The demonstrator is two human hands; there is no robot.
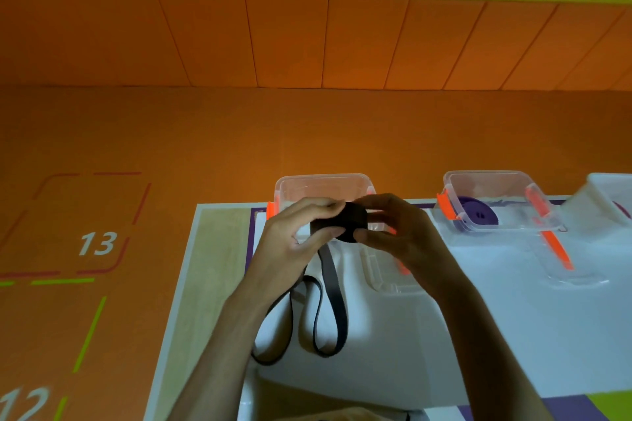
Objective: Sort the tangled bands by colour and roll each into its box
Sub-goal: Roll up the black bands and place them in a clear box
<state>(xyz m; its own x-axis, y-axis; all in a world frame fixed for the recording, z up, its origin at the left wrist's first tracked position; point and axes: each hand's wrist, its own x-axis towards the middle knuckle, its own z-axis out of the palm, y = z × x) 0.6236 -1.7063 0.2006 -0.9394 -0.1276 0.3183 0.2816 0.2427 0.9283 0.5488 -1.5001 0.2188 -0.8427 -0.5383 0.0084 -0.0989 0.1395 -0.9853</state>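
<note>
While both hands meet just above the middle of the frame, the head view shows a black band (337,287) partly wound into a tight coil (352,220) between them. The left hand (297,236) pinches the coil's left side, thumb below and fingers curled over the top; its grip is narrow and closed on the roll. The right hand (396,225) holds the coil's right side the same way, thumb tip pressed to the lower edge, grip narrow and holding the roll.

From the coil the unwound tail drops straight down toward the lower part of the frame, its long axis running roughly top to bottom, and ends in loose loops lying on the white table (513,335) between the forearms. So the slack lies below the grips and a little left of centre, nearer the left forearm than the right. My judgement is that further winding must draw the tail upward into the coil, and the loops could twist or snag as they rise.

Directly behind the hands, touching the top of them in the picture, stands an empty clear box (325,188) with orange clips; its lid (386,277) lies on the table below the right wrist. To the right, a second clear box (492,202) already holds a rolled purple band (477,214), its lid (564,260) just in front. A third container (602,202) is cut by the right edge; its contents cannot be told clearly.
</note>
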